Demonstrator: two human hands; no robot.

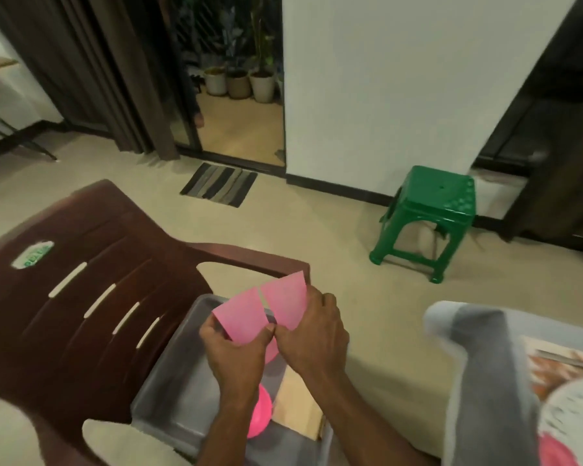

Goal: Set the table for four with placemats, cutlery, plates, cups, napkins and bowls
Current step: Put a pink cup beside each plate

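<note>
Left hand [236, 348] and right hand [312, 334] each pinch 1 pink napkin [241, 317] [285, 306] — upright, fanned apart — above the grey tray [179, 381].

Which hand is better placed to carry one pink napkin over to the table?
Probably the right hand: it holds its own pink napkin on the side where the table edge shows. The left hand is over the grey tray.

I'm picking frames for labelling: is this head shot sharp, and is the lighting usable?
Head view: indoor light dim but even, no glare; hands and pink napkins fairly sharp; grey object at right smeared by motion blur; wide-angle bending at the edges.
</note>
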